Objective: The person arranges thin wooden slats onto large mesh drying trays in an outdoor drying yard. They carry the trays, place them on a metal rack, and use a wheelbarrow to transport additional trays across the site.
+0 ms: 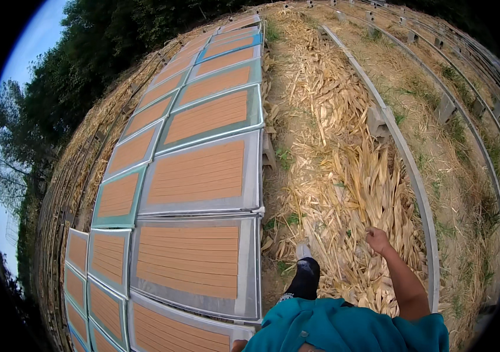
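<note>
Walking w/ my right hand (pixel 377 239) clenched, holding nothing, over dry husks (pixel 355 193), trays (pixel 194 176) at left; next, steady footing; left hand unseen.

Bare dirt ground (pixel 273 193), dry corn husks (pixel 355 193), rows of framed orange trays (pixel 194 176)

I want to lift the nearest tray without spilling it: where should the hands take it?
Likely the nearest tray is best gripped on its bare grey rim at the path-side edge, coming from the straw path; it lies flat, other trays adjoin its other sides.
</note>
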Available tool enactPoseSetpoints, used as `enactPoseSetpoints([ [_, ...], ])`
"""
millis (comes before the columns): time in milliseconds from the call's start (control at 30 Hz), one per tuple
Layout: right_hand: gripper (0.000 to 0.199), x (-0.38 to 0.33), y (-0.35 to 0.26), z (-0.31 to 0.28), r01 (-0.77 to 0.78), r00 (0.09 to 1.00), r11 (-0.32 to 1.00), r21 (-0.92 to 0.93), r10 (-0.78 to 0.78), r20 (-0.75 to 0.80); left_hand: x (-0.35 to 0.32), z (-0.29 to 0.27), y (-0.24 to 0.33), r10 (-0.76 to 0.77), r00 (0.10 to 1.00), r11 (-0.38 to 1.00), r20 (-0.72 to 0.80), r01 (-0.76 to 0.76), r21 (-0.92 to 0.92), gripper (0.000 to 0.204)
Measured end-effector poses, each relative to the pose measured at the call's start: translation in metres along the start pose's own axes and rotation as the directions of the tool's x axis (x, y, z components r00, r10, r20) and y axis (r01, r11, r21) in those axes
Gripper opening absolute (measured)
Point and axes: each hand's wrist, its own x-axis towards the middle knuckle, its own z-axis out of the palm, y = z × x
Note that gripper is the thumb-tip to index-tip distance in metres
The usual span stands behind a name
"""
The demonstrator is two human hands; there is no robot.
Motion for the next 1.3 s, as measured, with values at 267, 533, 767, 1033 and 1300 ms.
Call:
enactPoseSetpoints([
  [267,0.042,0.117,0.046,-0.007,-0.061,0.888,0.842,-0.536,0.291,0.356,0.146,-0.355,0.251,-0.113,0.974,0.377,-0.197,-0.141,-0.915,0.023],
  [533,0.028,0.229,0.154,-0.013,-0.206,0.739,0.747,-0.632,0.542,0.4,0.169,-0.732,0.525,0.334,0.751,0.308,-0.569,-0.658,-0.687,0.036],
  [767,0.01,0.548,0.016,-0.054,-0.154,0.899,0.845,-0.513,0.335,0.282,0.243,-0.876,0.555,0.027,0.933,0.458,-0.358,-0.33,-0.826,0.029],
  [1033,0.039,0.952,-0.277,-0.16,-0.126,0.987,0.984,-0.124,0.137,0.083,0.366,-0.913,0.491,0.27,0.959,0.94,-0.087,-0.244,0.237,0.023],
  [1300,0.042,1.118,-0.261,-0.165,-0.109,0.891,0.826,-0.554,0.328,0.315,0.524,-1.168,0.643,0.331,0.923,0.904,-0.195,-0.251,0.346,0.02],
])
